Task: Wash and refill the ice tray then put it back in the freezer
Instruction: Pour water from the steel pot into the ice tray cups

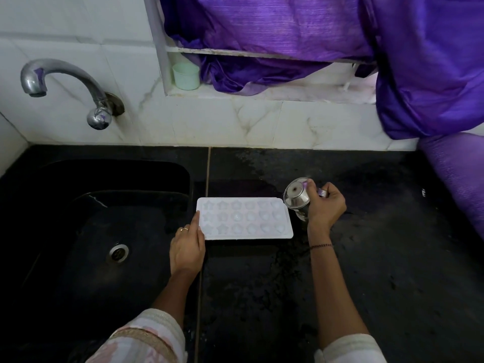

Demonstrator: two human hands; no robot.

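The tray [245, 218] lies flat on the black surface [366, 258], between the two hands. The left hand [187, 248] rests on its near-left edge, fingers straight and relaxed. The right hand [327, 208] is curled round the handle of a steel mug [297, 196], tipped on its side just beside the tray's far-right corner. The sink [91, 231] is left of the left hand, the tap [65, 77] beyond it.

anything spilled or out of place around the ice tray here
The black counter looks wet in patches around the ice tray, likely splashed water. A purple cloth hangs off the window ledge down onto the counter's right end. The tray itself lies flat and looks undamaged.
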